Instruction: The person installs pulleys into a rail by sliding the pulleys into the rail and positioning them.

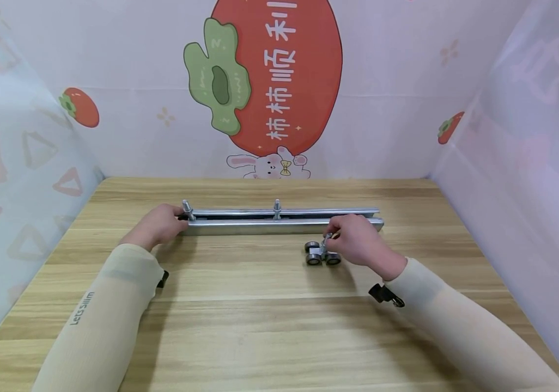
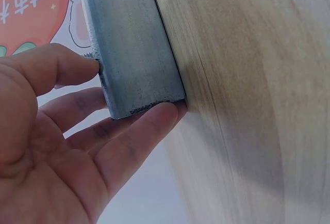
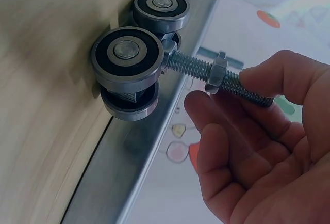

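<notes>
A silver metal track (image 1: pixel 260 228) with an open slot along its top lies crosswise on the wooden table. Two threaded bolts stand up out of the slot, one near the middle (image 1: pixel 277 209) and one at the left end (image 1: pixel 187 210). My left hand (image 1: pixel 158 224) grips that left end, thumb on the upper edge and fingers across the end face. In front of the track's right part, my right hand (image 1: pixel 356 240) pinches the threaded bolt (image 3: pixel 193 65) of a roller trolley (image 1: pixel 315 252). The trolley has black-and-steel wheels (image 3: pixel 126 51) and a nut (image 3: pixel 216 75) partway along its bolt.
The wooden table (image 1: pixel 240 332) reaches back to a printed cloth wall (image 1: pixel 382 136) with a large persimmon drawing. Cloth side walls (image 1: pixel 19 163) stand left and right. A black clip strap (image 1: pixel 385 294) hangs at the right wrist.
</notes>
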Available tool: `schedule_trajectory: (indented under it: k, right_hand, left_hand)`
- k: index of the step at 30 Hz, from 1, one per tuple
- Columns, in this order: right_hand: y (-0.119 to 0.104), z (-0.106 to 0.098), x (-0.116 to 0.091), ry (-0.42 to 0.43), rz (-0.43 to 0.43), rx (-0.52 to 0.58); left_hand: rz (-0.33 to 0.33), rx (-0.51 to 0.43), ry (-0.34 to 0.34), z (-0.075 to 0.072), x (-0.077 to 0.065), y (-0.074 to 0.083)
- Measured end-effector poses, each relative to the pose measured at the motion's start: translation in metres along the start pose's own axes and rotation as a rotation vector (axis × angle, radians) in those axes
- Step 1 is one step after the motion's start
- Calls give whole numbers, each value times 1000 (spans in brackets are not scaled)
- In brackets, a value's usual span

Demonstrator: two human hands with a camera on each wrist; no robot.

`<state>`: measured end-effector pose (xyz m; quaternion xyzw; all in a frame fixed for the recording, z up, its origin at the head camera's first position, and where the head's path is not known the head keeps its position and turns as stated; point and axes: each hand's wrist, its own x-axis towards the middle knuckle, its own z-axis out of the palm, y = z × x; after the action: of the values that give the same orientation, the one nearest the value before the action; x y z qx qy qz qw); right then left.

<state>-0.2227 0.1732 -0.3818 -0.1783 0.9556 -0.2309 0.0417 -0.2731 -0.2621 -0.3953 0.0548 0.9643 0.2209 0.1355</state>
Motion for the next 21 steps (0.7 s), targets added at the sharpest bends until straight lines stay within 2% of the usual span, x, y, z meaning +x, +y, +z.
schedule_trajectory:
  k: [8, 15, 21]
  right_hand:
    - [24, -10, -12, 28, 27, 18]
    - [46, -24, -25, 12, 88, 90]
    - [66, -35, -36, 42, 132, 119]
  left_hand:
    - [-14, -1, -2, 0, 0, 1]
    - [-5, 6, 5, 0, 0, 2]
    - [-11, -5, -1, 0, 0, 1]
